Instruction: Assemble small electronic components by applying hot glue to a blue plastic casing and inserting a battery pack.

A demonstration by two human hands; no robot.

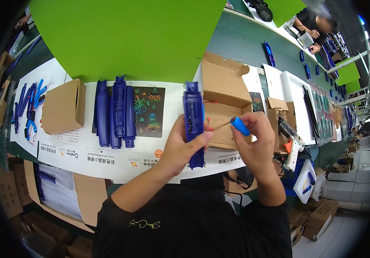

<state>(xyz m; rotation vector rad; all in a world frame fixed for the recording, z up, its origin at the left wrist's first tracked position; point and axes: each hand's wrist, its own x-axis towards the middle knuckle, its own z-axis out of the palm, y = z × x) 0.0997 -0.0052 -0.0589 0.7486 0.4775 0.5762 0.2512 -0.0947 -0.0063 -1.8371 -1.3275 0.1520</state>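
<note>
My left hand (177, 148) is closed around a long dark blue plastic housing half (194, 107), held upright with its hollow, ribbed side showing. Between the fingers of my right hand (259, 144) is a blue cylindrical battery (240, 126), tilted, just right of the housing. Thin wires run from the battery's end toward my left thumb, with a small red connector (208, 120) near them. Whether the wires are fixed inside the housing is hidden. Several more blue housing halves (117, 112) lie side by side to the left, partly over a dark printed panel (150, 112).
An open cardboard box (226, 88) stands behind my hands. A brown carton (64, 106) and wired blue batteries (36, 99) are at the left. A white glue gun (294, 155) rests at the right. A green board (124, 38) rises at the back. Another person (316, 30) sits far right.
</note>
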